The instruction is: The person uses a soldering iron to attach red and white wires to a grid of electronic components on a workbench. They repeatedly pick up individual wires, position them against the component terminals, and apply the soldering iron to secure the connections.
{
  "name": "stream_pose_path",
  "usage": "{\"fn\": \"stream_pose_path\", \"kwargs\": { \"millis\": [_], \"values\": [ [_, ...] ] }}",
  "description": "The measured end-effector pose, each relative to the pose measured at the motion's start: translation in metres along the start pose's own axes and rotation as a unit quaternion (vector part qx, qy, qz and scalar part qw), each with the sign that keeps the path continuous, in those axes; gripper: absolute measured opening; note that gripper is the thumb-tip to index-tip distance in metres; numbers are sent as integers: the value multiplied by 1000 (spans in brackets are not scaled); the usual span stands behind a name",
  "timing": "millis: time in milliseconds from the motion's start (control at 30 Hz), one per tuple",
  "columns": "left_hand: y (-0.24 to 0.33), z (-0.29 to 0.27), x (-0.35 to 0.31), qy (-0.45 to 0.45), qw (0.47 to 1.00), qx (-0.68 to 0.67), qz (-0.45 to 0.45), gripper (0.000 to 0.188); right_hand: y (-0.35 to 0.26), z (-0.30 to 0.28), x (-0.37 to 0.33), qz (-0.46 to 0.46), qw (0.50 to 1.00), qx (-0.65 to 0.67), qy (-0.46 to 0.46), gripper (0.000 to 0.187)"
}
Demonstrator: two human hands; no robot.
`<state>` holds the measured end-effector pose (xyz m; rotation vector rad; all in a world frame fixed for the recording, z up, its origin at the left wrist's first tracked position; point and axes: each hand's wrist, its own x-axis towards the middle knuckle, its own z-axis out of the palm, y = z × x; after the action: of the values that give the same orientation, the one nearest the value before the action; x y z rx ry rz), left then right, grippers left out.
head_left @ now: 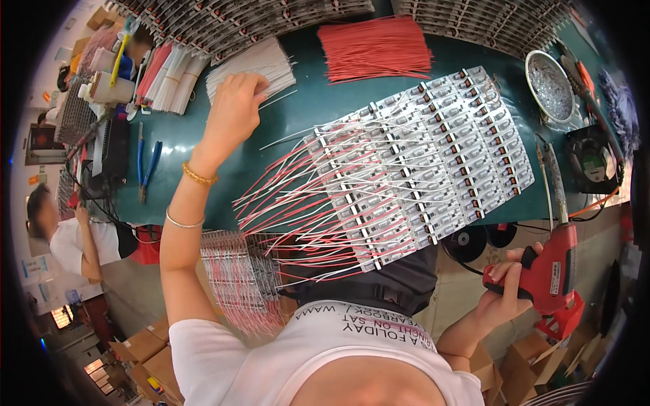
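Left hand (237, 105) at far-left white wires (267, 61), grip unclear; right hand (504, 287) clasps soldering gun (560, 260); swinging left might scorch boards (467, 152).

The left hand (237, 105) bends its fingers at the near edge of the white pile (261, 57); whether a wire is between the fingertips, I cannot tell. The right hand (506, 294) is closed around the handle of the red gun (560, 264), whose metal tip points away from the body. Between both hands lies the board (467, 145), with wires (318, 210) spreading from its left side. Beyond the left hand, to its right, is the red pile (376, 47). To its left are the bundles (169, 74) and, nearer the body, the pliers (154, 162). Beyond the right hand is the bowl (567, 111).
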<state>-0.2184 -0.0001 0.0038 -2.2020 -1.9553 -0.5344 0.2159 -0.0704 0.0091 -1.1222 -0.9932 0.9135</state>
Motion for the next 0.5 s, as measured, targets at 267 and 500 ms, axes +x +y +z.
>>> {"fn": "stream_pose_path", "kwargs": {
  "millis": [267,500],
  "values": [
    [-7,3,2,75,996,26,-44,6,-1,-7,-9,-4,1000,15,13,46],
    [-10,-12,10,127,989,-28,-65,14,3,-20,-12,-20,999,18,-21,44]
  ]
}}
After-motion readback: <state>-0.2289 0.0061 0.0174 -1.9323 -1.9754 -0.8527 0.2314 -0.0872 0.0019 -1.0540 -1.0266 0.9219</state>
